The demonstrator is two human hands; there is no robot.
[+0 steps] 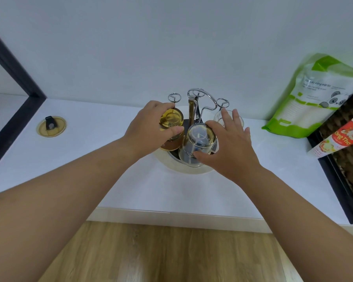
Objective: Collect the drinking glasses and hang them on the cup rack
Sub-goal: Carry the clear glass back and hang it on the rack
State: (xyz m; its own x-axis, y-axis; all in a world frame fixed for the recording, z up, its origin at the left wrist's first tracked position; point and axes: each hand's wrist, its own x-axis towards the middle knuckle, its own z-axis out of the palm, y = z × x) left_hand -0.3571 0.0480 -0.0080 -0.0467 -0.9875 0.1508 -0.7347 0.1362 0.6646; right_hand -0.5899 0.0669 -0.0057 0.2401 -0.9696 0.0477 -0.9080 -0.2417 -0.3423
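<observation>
A person's two hands work at a chrome cup rack (200, 102) standing at centre frame on a white worktop (102, 159) against a pale wall. The left hand (149, 127) grips an amber glass (170, 121), held upside down over a peg on the rack's left side, thumb across its near wall and fingers behind. The right hand (226, 147) clasps a clear glass (196, 143), also inverted, at the rack's front, with thumb and forefinger on the glass and the other fingers spread. A second clear glass (219, 117) shows partly behind that hand, on the rack's right side. A round amber lid (51, 126) lies at left of frame, well apart from the rack. A green-and-white bag (312, 98) leans on the wall at upper right, with a red-and-white tube (338, 139) below it.
</observation>
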